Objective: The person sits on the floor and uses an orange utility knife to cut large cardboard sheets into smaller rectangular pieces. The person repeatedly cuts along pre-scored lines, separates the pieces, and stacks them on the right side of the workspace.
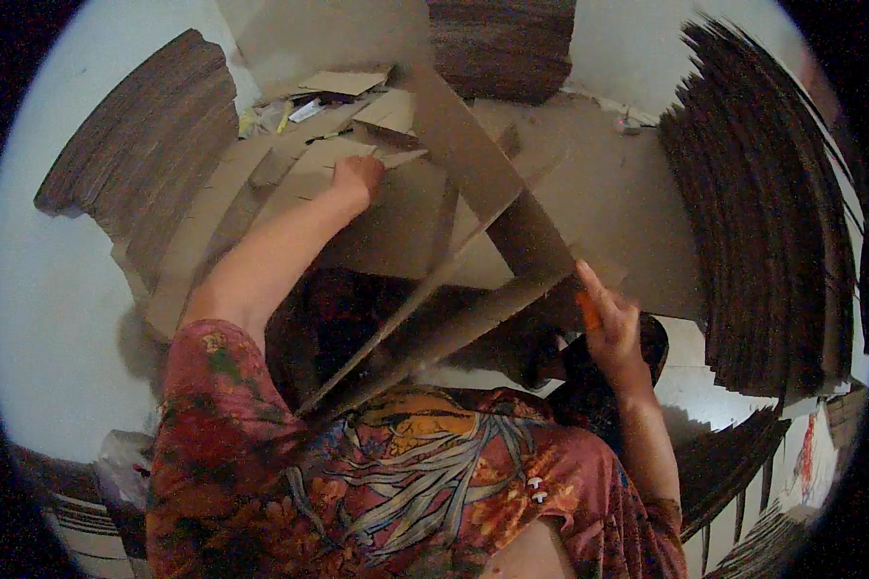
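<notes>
Fingers curled, my left hand (359, 177) is closed at the far left of the work surface. A pale pointed cardboard piece (402, 158) sticks out of it to the right. At the right, my right hand (610, 323) is closed round an orange handle (588, 311), with the index finger stretched forward; the handle's working end is hidden. That finger is by the edge of a long cardboard strip (473, 145), which slants up from the hand to the far middle. Folded cardboard flaps (454, 333) stretch from there down to my shirt, partly blurred.
Tall stacks of dark-edged cardboard stand at the left (154, 125), at the back (502, 48) and at the right (763, 212). Cut cardboard scraps (343, 82) and a small white item (306, 110) lie at the far left. A large cardboard sheet (618, 193) covers the surface.
</notes>
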